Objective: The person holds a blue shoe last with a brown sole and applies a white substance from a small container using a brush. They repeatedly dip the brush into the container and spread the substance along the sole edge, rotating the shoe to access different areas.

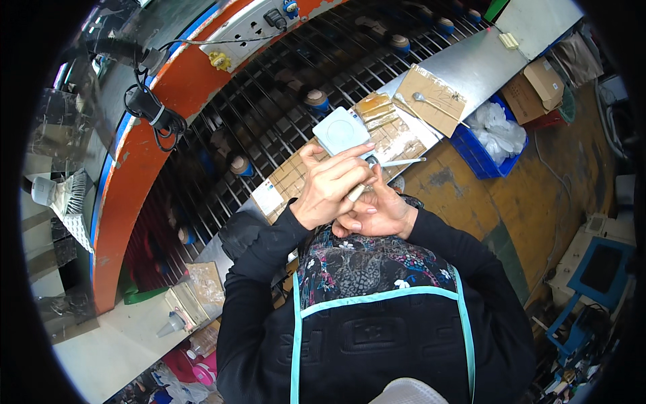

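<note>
My two hands meet in front of my apron, fingers bent around small things. My left hand (330,187) comes from the left, its index finger stretched over the top and the other fingers curled. A short pale piece (356,193) shows below its fingertips, against the right hand. My right hand (385,210) is half closed, palm up, thumb raised. Between the left fingertips and right thumb, a thin white stick (405,161) with a dark rounded end points right. Which hand grips the stick is unclear. Just beyond sits a pale blue square box (340,130) with a round top.
Cardboard (288,176) lies on the bench beside a metal rod rack (222,135) carrying blue-based pieces. Round-headed sticks (431,102) rest on another cardboard sheet. At right stands a blue crate (479,160) of white bags. An orange curved frame (124,222) with sockets rises left.
</note>
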The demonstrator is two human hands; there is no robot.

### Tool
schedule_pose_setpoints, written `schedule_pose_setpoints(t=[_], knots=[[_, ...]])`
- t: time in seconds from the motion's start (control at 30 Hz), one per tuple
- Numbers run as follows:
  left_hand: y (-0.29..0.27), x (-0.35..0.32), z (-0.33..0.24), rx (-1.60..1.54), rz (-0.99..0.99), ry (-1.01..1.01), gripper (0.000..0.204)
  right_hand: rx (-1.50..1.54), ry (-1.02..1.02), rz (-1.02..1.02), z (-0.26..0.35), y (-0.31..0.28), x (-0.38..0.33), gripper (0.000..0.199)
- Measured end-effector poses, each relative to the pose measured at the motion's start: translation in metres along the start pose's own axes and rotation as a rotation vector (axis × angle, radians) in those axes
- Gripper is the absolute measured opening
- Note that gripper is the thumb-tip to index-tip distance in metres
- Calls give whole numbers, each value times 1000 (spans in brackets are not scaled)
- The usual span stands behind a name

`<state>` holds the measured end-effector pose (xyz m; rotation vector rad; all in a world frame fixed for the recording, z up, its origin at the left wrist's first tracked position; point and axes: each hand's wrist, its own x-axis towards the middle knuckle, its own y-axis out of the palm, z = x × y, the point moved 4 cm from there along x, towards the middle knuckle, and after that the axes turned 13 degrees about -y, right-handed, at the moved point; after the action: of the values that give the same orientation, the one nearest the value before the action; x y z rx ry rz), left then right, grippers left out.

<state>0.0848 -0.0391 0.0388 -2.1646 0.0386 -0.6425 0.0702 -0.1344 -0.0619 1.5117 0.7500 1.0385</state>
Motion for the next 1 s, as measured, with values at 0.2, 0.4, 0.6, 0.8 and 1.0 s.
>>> schedule_pose_setpoints(t=[0.2, 0.4, 0.6, 0.8, 1.0], knots=[[2, 0, 1, 45, -49, -3, 16, -129, 46, 84, 2, 5, -1, 68], [-23, 17, 18, 153, -279, -163, 12, -279, 58, 312, -2, 20, 1, 63], [-14, -1, -5, 9, 29, -170, 19, -187, -81, 208, 4, 17, 5, 68], [-2, -11, -8, -55, 27, -177, 19, -86, -95, -23, 9, 8, -3, 64], [-3, -14, -11, 40, -1, -171, 17, -194, -175, -48, 14, -2, -2, 56]])
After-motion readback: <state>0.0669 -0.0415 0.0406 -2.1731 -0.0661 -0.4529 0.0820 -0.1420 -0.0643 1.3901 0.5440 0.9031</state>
